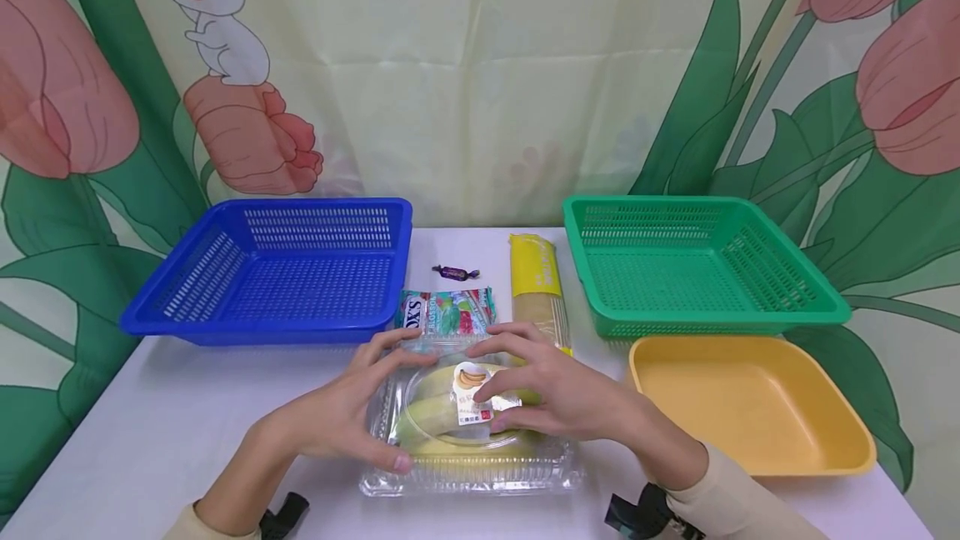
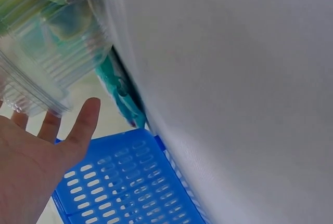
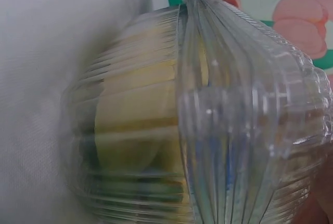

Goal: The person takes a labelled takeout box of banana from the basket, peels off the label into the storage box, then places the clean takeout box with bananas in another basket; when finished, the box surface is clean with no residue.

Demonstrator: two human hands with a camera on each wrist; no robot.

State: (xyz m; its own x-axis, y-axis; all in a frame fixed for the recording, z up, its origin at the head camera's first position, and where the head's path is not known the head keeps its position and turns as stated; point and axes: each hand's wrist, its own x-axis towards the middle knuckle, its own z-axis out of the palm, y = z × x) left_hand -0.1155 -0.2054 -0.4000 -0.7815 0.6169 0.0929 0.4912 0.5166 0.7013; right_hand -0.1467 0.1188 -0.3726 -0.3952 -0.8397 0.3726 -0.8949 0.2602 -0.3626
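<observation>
A clear plastic clamshell box (image 1: 465, 473) of bananas (image 1: 431, 415) sits on the table before me, with a banana-picture label (image 1: 472, 394) on its lid. My left hand (image 1: 337, 411) spans the box's left side, thumb by the near corner and fingers toward the far edge. In the left wrist view, that hand's fingertips lie at the box's rim (image 2: 36, 91). From the right, my right hand (image 1: 558, 390) reaches over the lid, its bent fingers spread around the label. The right wrist view shows the ribbed box (image 3: 234, 109) up close, hiding most of the right hand.
Behind the box lie a teal snack packet (image 1: 450, 311), a purple-wrapped candy (image 1: 456, 273) and a yellow-topped noodle packet (image 1: 536, 273). A blue basket (image 1: 262, 327) stands at left, a green basket (image 1: 705, 323) at right, and a yellow tray (image 1: 750, 407) in front of the green one.
</observation>
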